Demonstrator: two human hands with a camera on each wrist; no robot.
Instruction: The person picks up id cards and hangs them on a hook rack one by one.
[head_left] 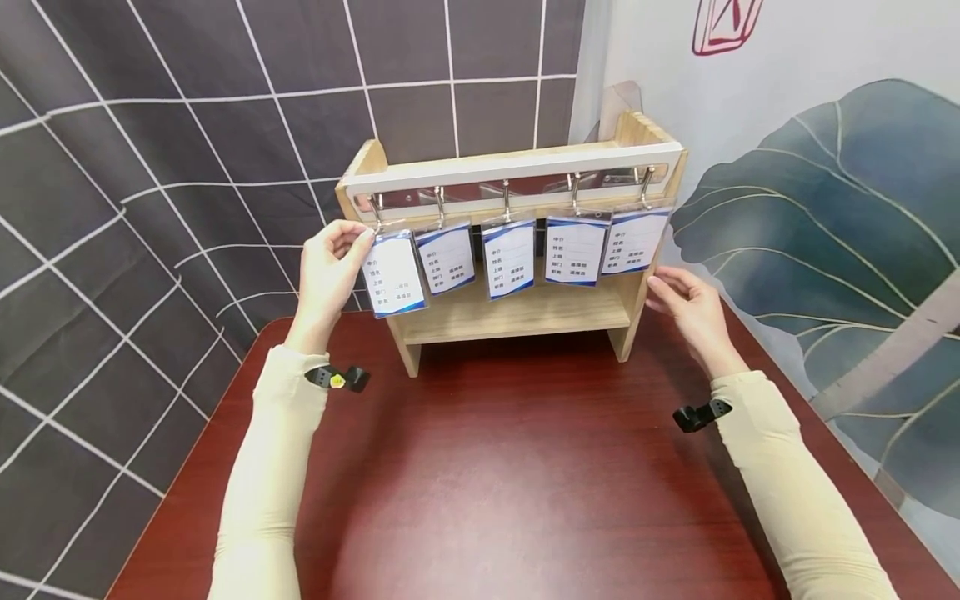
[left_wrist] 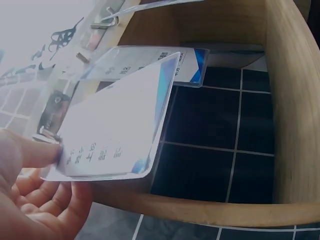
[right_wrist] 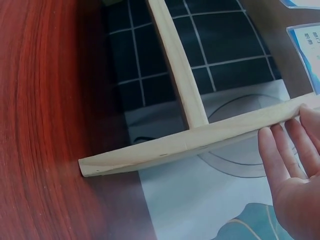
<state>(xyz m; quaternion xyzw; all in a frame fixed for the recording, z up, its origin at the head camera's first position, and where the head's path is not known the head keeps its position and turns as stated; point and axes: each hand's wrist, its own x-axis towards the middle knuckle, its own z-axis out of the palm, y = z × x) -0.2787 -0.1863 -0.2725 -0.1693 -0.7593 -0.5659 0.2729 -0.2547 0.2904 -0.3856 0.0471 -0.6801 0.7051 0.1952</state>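
My left hand (head_left: 333,267) pinches the leftmost badge (head_left: 393,275), a clear plastic sleeve with a white and blue card, near its upper left corner. In the left wrist view, the thumb lies on the front of this badge (left_wrist: 115,125) and the fingers are behind it. The badge hangs from a metal clip (head_left: 377,210) on the white rail (head_left: 517,162) of a wooden rack (head_left: 517,312). My right hand (head_left: 690,312) touches the rack's right side panel. Up close, its nearly straight fingers and thumb rest at the edge of that panel (right_wrist: 185,142).
More badges (head_left: 508,258) hang in a row along the rail from similar clips. The rack stands on a reddish-brown table (head_left: 517,467). Behind it are a dark tiled-pattern backdrop (head_left: 225,167) and, at the right, a cloth with large leaves (head_left: 840,217).
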